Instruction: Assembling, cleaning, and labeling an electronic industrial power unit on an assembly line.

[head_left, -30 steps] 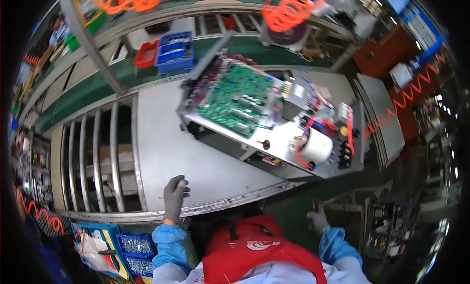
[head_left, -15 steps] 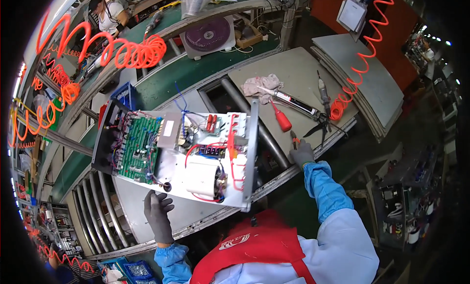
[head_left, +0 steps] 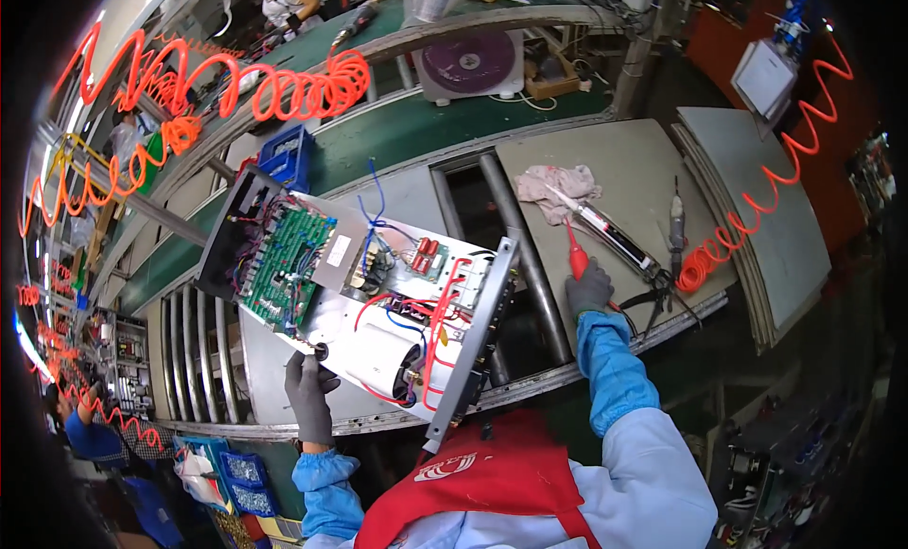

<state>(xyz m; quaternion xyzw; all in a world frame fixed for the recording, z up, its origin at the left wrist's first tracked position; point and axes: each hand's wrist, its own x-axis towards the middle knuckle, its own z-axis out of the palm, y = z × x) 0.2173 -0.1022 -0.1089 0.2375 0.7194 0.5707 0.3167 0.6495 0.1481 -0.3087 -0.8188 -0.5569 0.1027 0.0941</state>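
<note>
A metal chassis (head_left: 331,355) full of electronics lies on the bench, with a green circuit board (head_left: 288,265), a transformer, a white cylinder and red and blue wires. My left hand (head_left: 307,398), in a grey glove, is at its near left edge, beside a round hole. Its thumb stands apart from the fingers, and its fingertips reach the edge. To the right, my gloved right hand (head_left: 590,290) is closed on a red-handled screwdriver (head_left: 577,256), which points away from me. Beyond it lie a long tube-shaped syringe or sealant gun (head_left: 615,239) and a crumpled pink cloth (head_left: 558,191).
A grey power driver (head_left: 676,223) lies at the right board's edge, near a red coiled hose (head_left: 700,267) and black-handled tools (head_left: 653,298). Metal rollers (head_left: 525,261) cross the bench. Blue bins (head_left: 287,159) stand behind the chassis. A purple fan (head_left: 468,65) sits farther back.
My right hand has moved onto the red screwdriver and closed on it. My left hand has come up to the chassis edge. The whole view has turned a little.
</note>
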